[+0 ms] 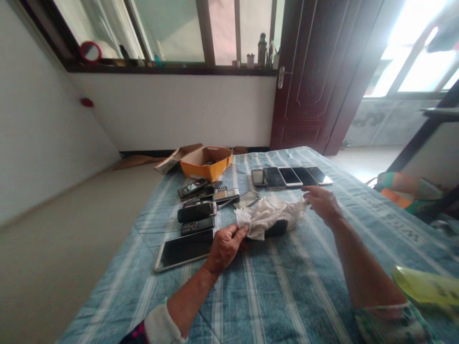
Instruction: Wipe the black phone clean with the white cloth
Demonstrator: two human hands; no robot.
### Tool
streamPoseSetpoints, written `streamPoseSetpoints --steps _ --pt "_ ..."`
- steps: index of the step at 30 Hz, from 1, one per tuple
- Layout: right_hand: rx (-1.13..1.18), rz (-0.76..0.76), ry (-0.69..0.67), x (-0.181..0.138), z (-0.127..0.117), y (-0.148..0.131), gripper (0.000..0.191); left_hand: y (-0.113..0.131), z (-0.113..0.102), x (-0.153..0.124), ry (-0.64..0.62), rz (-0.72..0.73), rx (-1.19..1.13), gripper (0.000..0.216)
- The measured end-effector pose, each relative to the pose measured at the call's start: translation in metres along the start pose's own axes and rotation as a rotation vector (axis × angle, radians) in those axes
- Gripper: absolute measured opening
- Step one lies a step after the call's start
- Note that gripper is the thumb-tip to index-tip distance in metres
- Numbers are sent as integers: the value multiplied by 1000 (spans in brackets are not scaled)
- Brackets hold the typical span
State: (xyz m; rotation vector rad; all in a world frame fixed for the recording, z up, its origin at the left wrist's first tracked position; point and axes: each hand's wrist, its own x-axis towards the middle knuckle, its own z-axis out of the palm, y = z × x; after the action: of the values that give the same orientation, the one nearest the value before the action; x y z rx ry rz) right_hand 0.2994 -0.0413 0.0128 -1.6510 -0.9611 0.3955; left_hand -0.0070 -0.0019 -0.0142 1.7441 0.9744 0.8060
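A crumpled white tissue (267, 214) is stretched between my hands above the bed. My left hand (225, 244) is closed, pinching the tissue's left end between thumb and fingers. At the other end, my right hand (324, 206) has its fingers closed on the tissue's edge, which is blurred there. Under the tissue a dark phone (277, 229) shows in part; its left portion is hidden by the tissue and my left hand. Just left of my left hand lies a tablet (184, 251) with a dark screen.
Several old mobile phones (196, 212) lie left of the tissue. Several smartphones (290, 177) form a row behind it. An open orange box (208, 165) stands at the bed's far edge. A yellow packet (425, 286) is at right, on the striped blue bedcover (272, 296).
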Motion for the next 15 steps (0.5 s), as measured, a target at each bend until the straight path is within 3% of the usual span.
streamPoseSetpoints --steps 6,8,13,15 --pt "-256 -379 -521 -9 8 -7 46 8 -1 -1 18 1 15 35" --pt "-249 -357 -529 -12 18 -5 46 8 -1 -2 16 1 17 34" --pt "-26 -181 -445 -14 33 -6 8 3 -2 -2 10 9 35 37" --pt "52 -122 -432 -15 32 -10 12 2 -2 -2 13 11 35 37"
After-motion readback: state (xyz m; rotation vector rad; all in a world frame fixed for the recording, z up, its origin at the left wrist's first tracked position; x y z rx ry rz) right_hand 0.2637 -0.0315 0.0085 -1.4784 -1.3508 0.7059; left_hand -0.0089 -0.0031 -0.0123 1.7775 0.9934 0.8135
